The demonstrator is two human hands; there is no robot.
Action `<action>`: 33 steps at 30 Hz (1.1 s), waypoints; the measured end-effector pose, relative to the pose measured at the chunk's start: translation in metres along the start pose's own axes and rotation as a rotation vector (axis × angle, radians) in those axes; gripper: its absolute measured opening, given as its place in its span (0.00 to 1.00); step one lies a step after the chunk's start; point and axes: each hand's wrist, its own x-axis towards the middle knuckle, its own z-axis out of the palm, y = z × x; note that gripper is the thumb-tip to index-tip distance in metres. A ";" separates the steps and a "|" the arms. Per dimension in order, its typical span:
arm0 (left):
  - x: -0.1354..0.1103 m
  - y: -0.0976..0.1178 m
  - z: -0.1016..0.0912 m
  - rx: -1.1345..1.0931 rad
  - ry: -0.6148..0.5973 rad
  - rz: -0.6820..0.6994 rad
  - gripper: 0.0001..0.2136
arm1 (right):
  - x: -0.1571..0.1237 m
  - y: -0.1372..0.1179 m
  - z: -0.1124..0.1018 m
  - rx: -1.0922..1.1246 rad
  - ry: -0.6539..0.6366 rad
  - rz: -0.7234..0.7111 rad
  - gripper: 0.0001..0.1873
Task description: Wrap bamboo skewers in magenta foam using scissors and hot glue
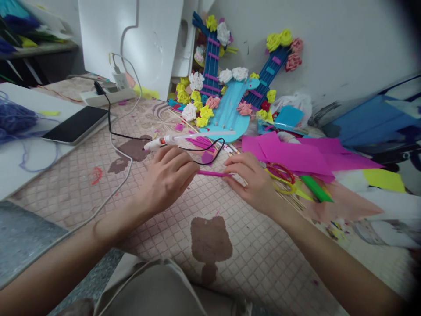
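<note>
Between my two hands a thin magenta stick [212, 174] runs level above the table. Its left end goes into the closed fingers of my left hand [173, 173]. At its right end the thumb and fingertips of my right hand [248, 177] pinch it. Just behind my left hand is a white hot glue gun [169, 139] with a clear glue stick [210, 133] standing out of its back; my knuckles cover its lower part. Several loose magenta sticks [199, 141] lie beyond my hands.
Paper-flower guitars [230, 109] lean at the wall. Magenta sheets [296, 153], yellow scissors [284, 186] and a green strip [316, 188] lie right. A phone [77, 125], purple yarn [15, 116] and a power strip [108, 96] are left. A white cable [113, 193] crosses the table.
</note>
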 end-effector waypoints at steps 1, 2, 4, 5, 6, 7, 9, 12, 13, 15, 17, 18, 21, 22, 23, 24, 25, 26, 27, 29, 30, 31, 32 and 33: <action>-0.003 0.000 0.002 -0.002 -0.016 -0.005 0.05 | -0.010 -0.003 0.002 0.000 -0.017 0.012 0.07; -0.006 0.000 0.004 -0.003 -0.030 -0.024 0.05 | -0.021 -0.008 0.004 0.005 -0.031 0.039 0.12; -0.010 -0.001 0.008 -0.004 -0.053 -0.076 0.06 | -0.046 -0.018 0.008 0.030 -0.072 0.098 0.16; -0.011 -0.001 0.009 -0.004 -0.059 -0.100 0.06 | -0.058 -0.024 0.010 0.034 -0.112 0.123 0.17; -0.010 -0.002 0.009 -0.004 -0.062 -0.119 0.07 | -0.070 -0.030 0.011 0.015 -0.166 0.137 0.18; -0.009 -0.003 0.009 -0.006 -0.065 -0.130 0.07 | -0.080 -0.037 0.012 -0.032 -0.231 0.146 0.21; -0.005 -0.003 0.009 -0.012 -0.063 -0.144 0.07 | -0.095 -0.050 0.013 -0.165 -0.374 0.179 0.30; 0.000 -0.003 0.010 -0.028 -0.058 -0.146 0.07 | -0.100 -0.072 0.017 -0.256 -0.507 0.204 0.38; 0.000 -0.002 0.010 -0.031 -0.057 -0.145 0.07 | -0.098 -0.078 0.019 -0.241 -0.541 0.193 0.39; 0.001 -0.002 0.011 -0.038 -0.050 -0.143 0.07 | -0.091 -0.086 0.021 -0.165 -0.613 0.135 0.40; 0.000 -0.002 0.011 -0.048 -0.045 -0.144 0.06 | -0.084 -0.088 0.023 -0.083 -0.661 0.052 0.39; -0.001 -0.002 0.011 -0.053 -0.043 -0.144 0.06 | -0.081 -0.086 0.023 -0.068 -0.668 0.025 0.38; -0.002 -0.003 0.011 -0.062 -0.046 -0.146 0.06 | -0.081 -0.076 0.022 -0.170 -0.616 0.090 0.34; -0.003 -0.003 0.012 -0.062 -0.044 -0.147 0.06 | -0.082 -0.073 0.021 -0.224 -0.595 0.137 0.33; -0.003 -0.004 0.012 -0.061 -0.042 -0.147 0.06 | -0.084 -0.072 0.021 -0.259 -0.583 0.166 0.33; -0.004 -0.004 0.013 -0.060 -0.040 -0.146 0.06 | -0.086 -0.072 0.020 -0.267 -0.591 0.168 0.33; -0.004 -0.004 0.014 -0.060 -0.039 -0.146 0.06 | -0.087 -0.073 0.020 -0.251 -0.612 0.143 0.34; -0.004 -0.004 0.015 -0.060 -0.039 -0.145 0.06 | -0.088 -0.075 0.020 -0.223 -0.635 0.106 0.35; -0.005 -0.003 0.016 -0.062 -0.040 -0.144 0.06 | -0.088 -0.077 0.020 -0.200 -0.650 0.077 0.35; -0.005 -0.003 0.016 -0.067 -0.041 -0.139 0.06 | -0.087 -0.081 0.022 -0.202 -0.642 0.092 0.34; -0.005 -0.003 0.017 -0.069 -0.039 -0.136 0.06 | -0.086 -0.082 0.023 -0.222 -0.624 0.128 0.33; -0.005 -0.002 0.017 -0.070 -0.039 -0.133 0.06 | -0.084 -0.082 0.024 -0.235 -0.607 0.159 0.32; -0.005 -0.002 0.016 -0.070 -0.038 -0.131 0.06 | -0.083 -0.082 0.025 -0.229 -0.601 0.167 0.31; -0.005 -0.002 0.016 -0.069 -0.038 -0.130 0.06 | -0.082 -0.081 0.025 -0.204 -0.607 0.150 0.31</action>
